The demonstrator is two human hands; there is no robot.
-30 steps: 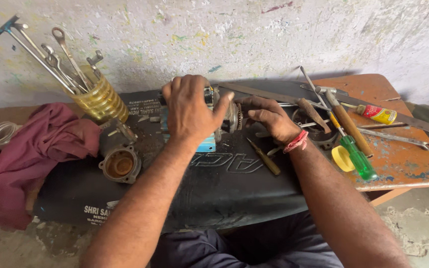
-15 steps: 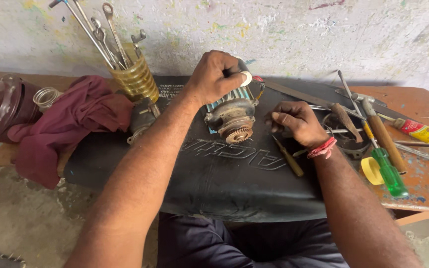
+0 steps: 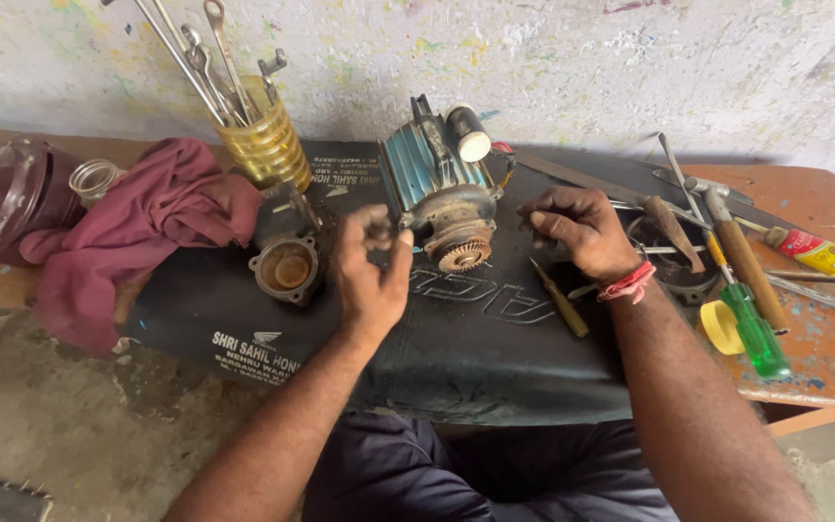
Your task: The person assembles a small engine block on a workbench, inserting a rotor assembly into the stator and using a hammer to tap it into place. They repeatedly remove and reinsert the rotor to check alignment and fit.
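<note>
A small motor [image 3: 442,193] with a blue finned body and a rusty round end stands on a black rubber mat [image 3: 475,338]. My left hand [image 3: 371,271] is just left of it, its fingertips pinched on a small dark part beside the motor's side lug. My right hand [image 3: 580,230] rests on the mat to the right of the motor. Its fingers are curled under and nothing shows in them. A small screwdriver [image 3: 561,302] lies on the mat below that hand.
A round metal housing [image 3: 287,266] sits left of my left hand. Behind it are a yellow coiled holder [image 3: 265,145] of wrenches, a maroon cloth [image 3: 137,232], a glass jar [image 3: 94,179] and a dark red lid [image 3: 7,198]. At right lie a hammer [image 3: 744,256], a green screwdriver [image 3: 754,333] and a yellow ring [image 3: 722,327].
My left hand has come off the top of the motor and moved down to its left side. The motor now stands uncovered. My right hand stays to its right.
</note>
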